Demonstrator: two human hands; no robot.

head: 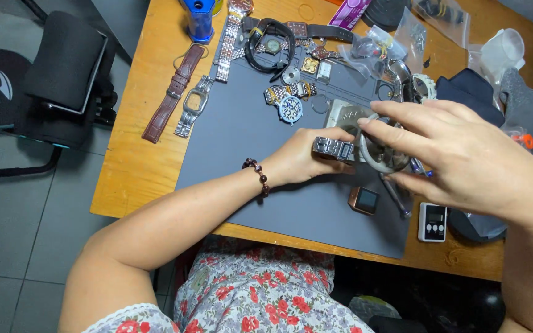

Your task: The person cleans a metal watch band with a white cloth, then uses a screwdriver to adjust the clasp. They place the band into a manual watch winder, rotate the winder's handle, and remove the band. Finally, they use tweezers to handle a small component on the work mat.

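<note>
Holding: the left hand (pixel 303 161) is closed around a metal watch (pixel 382 148), its steel link bracelet (pixel 334 148) poking out past the fingers, just above the grey work mat (pixel 248 142).
Right hand: the right hand (pixel 464 157) comes in from the side, fingers curled over the round case and pinching its rim; thumb underneath, as far as I can make out.
Where the watch sits: between both hands, over the right part of the mat, with a silvery case-holder block (pixel 347 114) just behind it.
Close by: a small square watch with a dark face (pixel 364 200) lies on the mat below the hands; a thin metal tool (pixel 396 196) rests beside it; a little white digital timer (pixel 433 221) lies on the wooden table (pixel 137 160) at the mat's edge.
Further off: a brown leather strap (pixel 174 92), a loose steel bracelet (pixel 194 105), a blue-patterned dial (pixel 291 110) and a blue bottle (pixel 200 18) at the far end; clear bags of parts (pixel 402 37) to the right.
Doing it well: I'd judge the grip wants a steady left hand, with the right fingers spread evenly round the rim so the case does not slip or tip.
Wrist: a dark bead bracelet (pixel 258 176) on the left arm, clear of the work.
</note>
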